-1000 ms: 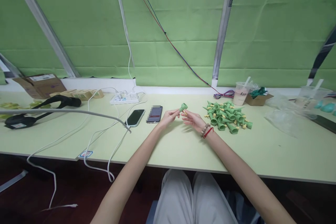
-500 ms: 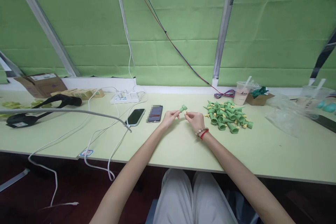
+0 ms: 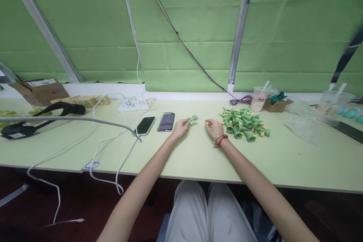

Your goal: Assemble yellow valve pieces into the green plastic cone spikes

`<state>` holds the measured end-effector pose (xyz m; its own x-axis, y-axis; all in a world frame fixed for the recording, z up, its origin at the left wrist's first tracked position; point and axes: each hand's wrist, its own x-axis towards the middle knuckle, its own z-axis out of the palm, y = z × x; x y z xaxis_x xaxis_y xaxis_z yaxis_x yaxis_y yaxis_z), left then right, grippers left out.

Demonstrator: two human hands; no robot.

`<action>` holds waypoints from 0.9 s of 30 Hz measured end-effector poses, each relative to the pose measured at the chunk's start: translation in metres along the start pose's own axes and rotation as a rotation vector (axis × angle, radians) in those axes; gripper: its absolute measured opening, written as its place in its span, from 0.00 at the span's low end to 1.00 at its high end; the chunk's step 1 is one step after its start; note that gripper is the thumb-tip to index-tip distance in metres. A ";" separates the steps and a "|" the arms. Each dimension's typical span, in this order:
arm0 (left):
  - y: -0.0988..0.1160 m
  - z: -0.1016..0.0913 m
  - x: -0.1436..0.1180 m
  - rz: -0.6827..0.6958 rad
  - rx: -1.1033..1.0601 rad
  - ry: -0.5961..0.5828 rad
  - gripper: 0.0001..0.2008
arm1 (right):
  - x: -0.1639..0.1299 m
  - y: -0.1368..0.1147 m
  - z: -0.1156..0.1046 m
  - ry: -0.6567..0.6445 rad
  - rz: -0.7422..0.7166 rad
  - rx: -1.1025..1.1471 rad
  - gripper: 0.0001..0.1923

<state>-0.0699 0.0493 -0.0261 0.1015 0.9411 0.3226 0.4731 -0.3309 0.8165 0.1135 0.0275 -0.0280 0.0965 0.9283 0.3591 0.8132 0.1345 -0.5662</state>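
My left hand (image 3: 181, 127) is closed on the narrow end of a green cone-shaped piece (image 3: 193, 118), whose wide end points up and right. To the right, my right hand (image 3: 214, 127) pinches a small yellow piece (image 3: 207, 123), partly hidden by the fingers. A gap of bare tabletop lies between the two hands. Right beside my right hand is a pile of green cones (image 3: 246, 123), several with small yellow pieces on or among them.
Two phones, one dark-screened (image 3: 146, 125) and one lit (image 3: 166, 122), lie left of my hands. Farther left are a power strip (image 3: 133, 106), white cables, a black strapped object (image 3: 21, 130) and a cardboard box (image 3: 47, 92). Drink cups (image 3: 258, 100) and a plastic bag (image 3: 302, 126) stand right.
My hands have moved apart. The left drew back slightly left with the green cone; the right shifted right toward the pile with the small yellow piece. The view has shifted slightly.
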 end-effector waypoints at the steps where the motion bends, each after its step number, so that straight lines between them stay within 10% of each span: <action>1: -0.003 0.001 0.001 0.024 0.031 0.007 0.17 | 0.001 0.002 0.002 -0.010 -0.015 -0.016 0.14; 16: -0.012 0.002 -0.001 0.208 0.593 -0.065 0.18 | 0.000 0.002 0.010 0.056 -0.157 -0.065 0.15; 21: 0.004 -0.004 -0.008 0.139 0.645 0.012 0.17 | 0.000 0.002 -0.014 0.242 -0.051 -0.241 0.17; 27: 0.012 -0.005 -0.013 0.097 0.625 0.091 0.14 | 0.001 0.008 -0.033 0.134 0.129 -0.396 0.22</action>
<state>-0.0696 0.0333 -0.0184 0.1083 0.8900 0.4429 0.8896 -0.2857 0.3565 0.1394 0.0183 -0.0074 0.2638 0.8723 0.4118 0.9444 -0.1468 -0.2942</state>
